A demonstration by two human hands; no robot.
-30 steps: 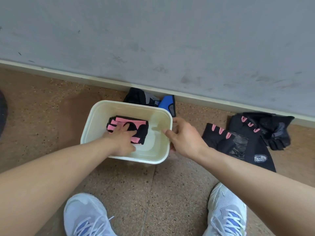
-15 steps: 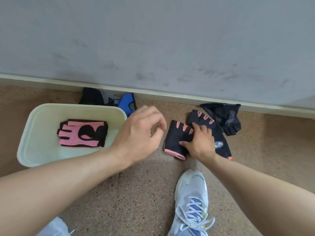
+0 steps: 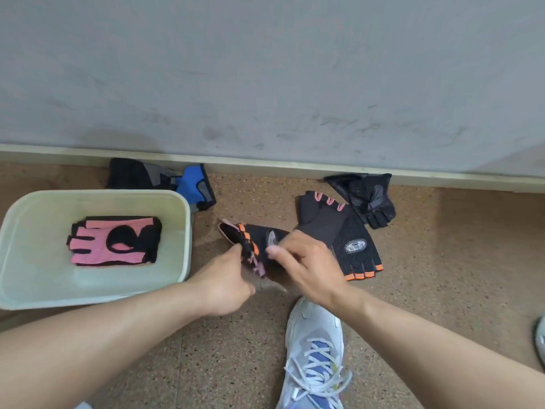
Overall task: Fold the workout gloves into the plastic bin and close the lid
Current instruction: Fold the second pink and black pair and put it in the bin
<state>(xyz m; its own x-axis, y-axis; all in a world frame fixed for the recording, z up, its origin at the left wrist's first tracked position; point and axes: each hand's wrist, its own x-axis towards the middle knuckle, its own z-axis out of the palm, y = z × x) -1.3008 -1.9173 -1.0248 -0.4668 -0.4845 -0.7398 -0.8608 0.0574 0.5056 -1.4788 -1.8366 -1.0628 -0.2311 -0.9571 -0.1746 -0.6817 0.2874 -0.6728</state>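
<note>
Workout gloves are seen in six pieces, as far as can be counted. One black glove with orange trim (image 3: 259,240) is held above the speckled floor (image 3: 442,261), just right of the plastic bin (image 3: 182,231); it is pinched at its left edge by the left hand (image 3: 227,284) and gripped from the right by the curled fingers of the right hand (image 3: 306,264). One folded pink-and-black glove (image 3: 115,240) is laid flat inside the bin, near its middle. One black glove with an oval badge (image 3: 356,249) is spread on the floor just right of the right hand; lettering is printed on the badge, but it is too small and inverted to be read with certainty. One black glove with pink finger loops (image 3: 321,216) is lapped over its upper part. One dark glove (image 3: 365,196) is crumpled against the skirting board (image 3: 265,166). Behind the bin, one blue glove (image 3: 194,187) is set beside a black-and-grey piece (image 3: 138,175), whose count cannot be told. One pale sneaker with blue laces (image 3: 315,358) is planted below the hands, and the edge of another shoe (image 3: 540,340) is caught at the right border.
</note>
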